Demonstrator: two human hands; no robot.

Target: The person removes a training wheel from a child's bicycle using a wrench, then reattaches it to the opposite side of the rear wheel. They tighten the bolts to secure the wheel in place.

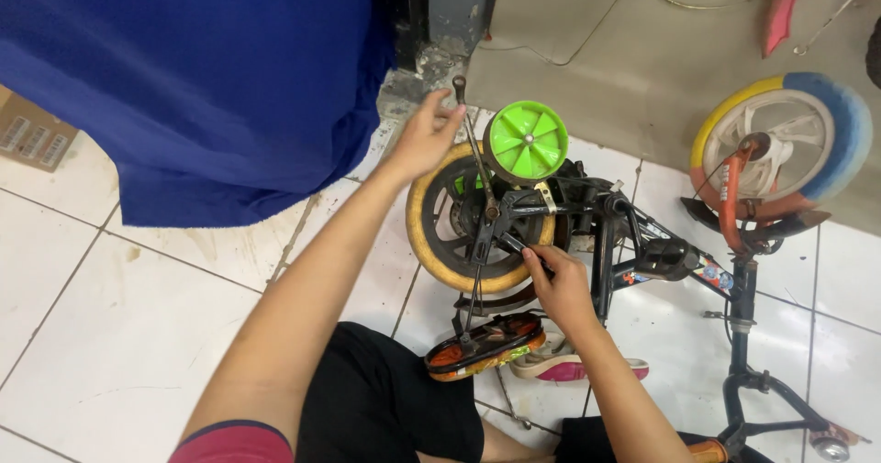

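Note:
A small children's bicycle with a black frame lies upside down on the tiled floor. Its rear wheel has a yellow tyre, and a green training wheel sticks up beside it. My left hand grips the upper end of a long wrench whose lower end sits on the rear axle nut. My right hand holds a second, shorter wrench at the same axle. The front wheel, yellow and blue, is at the right.
A large blue cloth covers something at the upper left, with a cardboard box beside it. An orange chain guard and a sandal lie by my knees. A pink part and wires rest on the grey floor beyond.

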